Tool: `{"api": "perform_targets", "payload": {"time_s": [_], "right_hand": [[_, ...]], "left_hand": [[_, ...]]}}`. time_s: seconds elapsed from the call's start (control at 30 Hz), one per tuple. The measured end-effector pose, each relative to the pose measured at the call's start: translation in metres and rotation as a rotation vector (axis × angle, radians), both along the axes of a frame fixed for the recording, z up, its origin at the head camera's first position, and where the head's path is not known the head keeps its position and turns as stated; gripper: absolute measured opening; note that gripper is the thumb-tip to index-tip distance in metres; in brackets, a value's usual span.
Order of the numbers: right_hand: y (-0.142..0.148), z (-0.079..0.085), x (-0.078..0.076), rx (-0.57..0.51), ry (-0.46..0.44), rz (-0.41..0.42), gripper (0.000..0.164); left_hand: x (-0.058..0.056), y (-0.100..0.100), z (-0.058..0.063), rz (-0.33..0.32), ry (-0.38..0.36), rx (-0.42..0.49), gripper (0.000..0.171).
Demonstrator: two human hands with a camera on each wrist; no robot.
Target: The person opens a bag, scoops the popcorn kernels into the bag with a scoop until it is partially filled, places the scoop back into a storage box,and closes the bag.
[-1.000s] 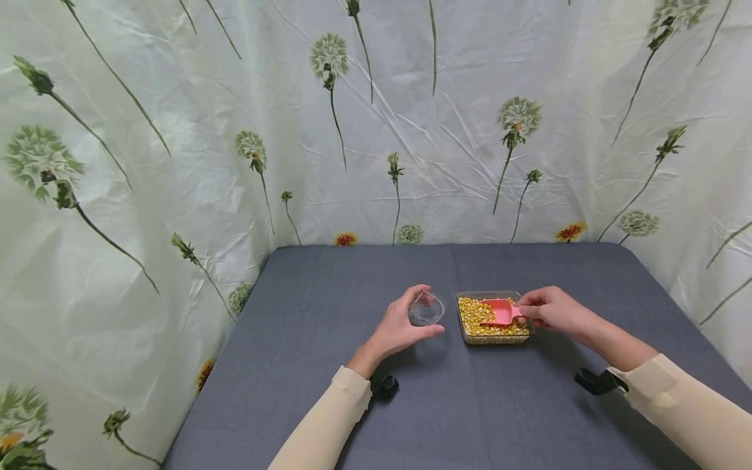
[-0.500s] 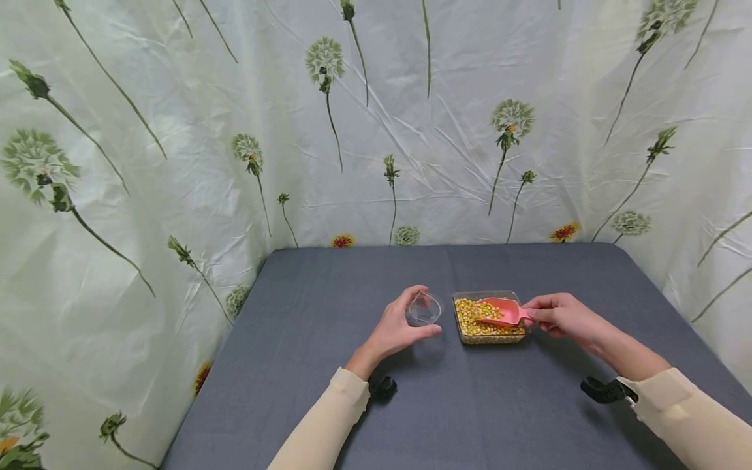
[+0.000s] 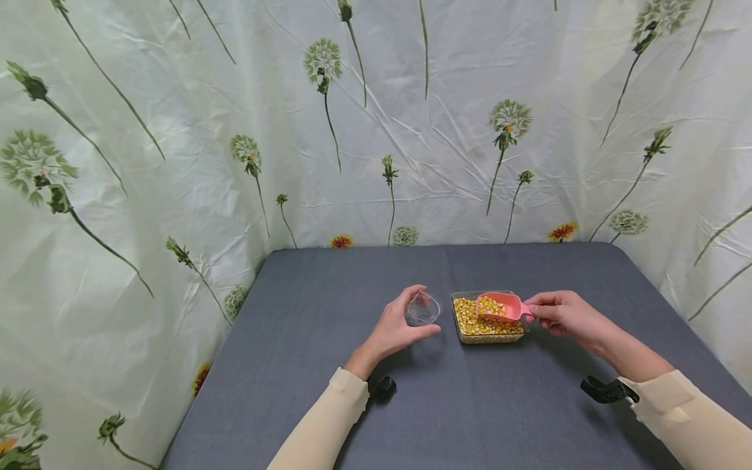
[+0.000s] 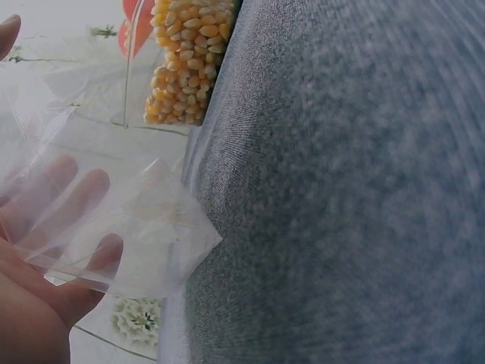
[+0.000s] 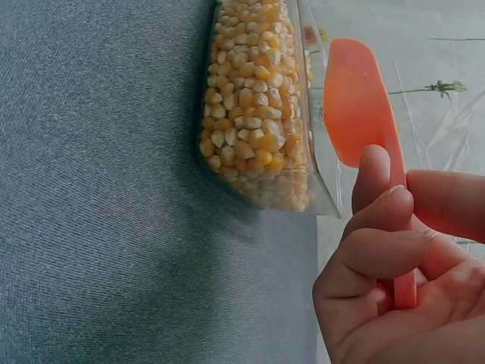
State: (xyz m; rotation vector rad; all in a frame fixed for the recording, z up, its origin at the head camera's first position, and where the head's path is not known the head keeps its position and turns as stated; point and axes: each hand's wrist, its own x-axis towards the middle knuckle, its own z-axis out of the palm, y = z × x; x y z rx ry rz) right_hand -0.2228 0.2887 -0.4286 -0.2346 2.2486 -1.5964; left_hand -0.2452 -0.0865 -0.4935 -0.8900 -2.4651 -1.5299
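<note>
My left hand (image 3: 392,331) grips a clear plastic bag (image 4: 144,227), fingers and thumb spreading its mouth into a rounded ring. The bag hangs thin, its pointed lower corner close over the cloth in the left wrist view. To its right stands a clear rectangular container (image 3: 489,339) with yellow corn kernels (image 5: 250,114) inside. Over the container, my right hand (image 3: 568,321) pinches a pink scoop (image 3: 513,305) by its handle. Kernels lie in the scoop's bowl in the head view. From the right wrist, the scoop (image 5: 360,98) shows raised above the container's rim.
A dark grey cloth (image 3: 329,294) covers the table. Behind and to the sides hangs a pale curtain (image 3: 446,130) printed with dandelions. Black wrist mounts (image 3: 605,390) stick out below both sleeves.
The scoop has drawn slightly right, then tipped up and risen out of the kernels with some in its bowl. My left hand has kept the bag nearly still. The head view has shifted slightly.
</note>
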Motion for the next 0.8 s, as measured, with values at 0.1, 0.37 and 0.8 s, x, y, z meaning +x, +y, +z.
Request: {"api": "perform_targets", "payload": {"time_s": [0.1,0.37,0.8], "right_hand": [[0.0,0.002,0.001,0.002,0.003,-0.01,0.034],[-0.004,0.011,0.001,0.013,0.001,-0.042,0.035],[-0.02,0.029,0.0,0.022,0.023,0.005,0.035]], "left_hand": [[0.0,0.0,0.0,0.001,0.004,-0.003,0.074],[0.001,0.001,0.002,-0.015,-0.02,-0.003,0.074],[0.001,0.002,0.001,-0.017,-0.034,-0.008,0.072]]}}
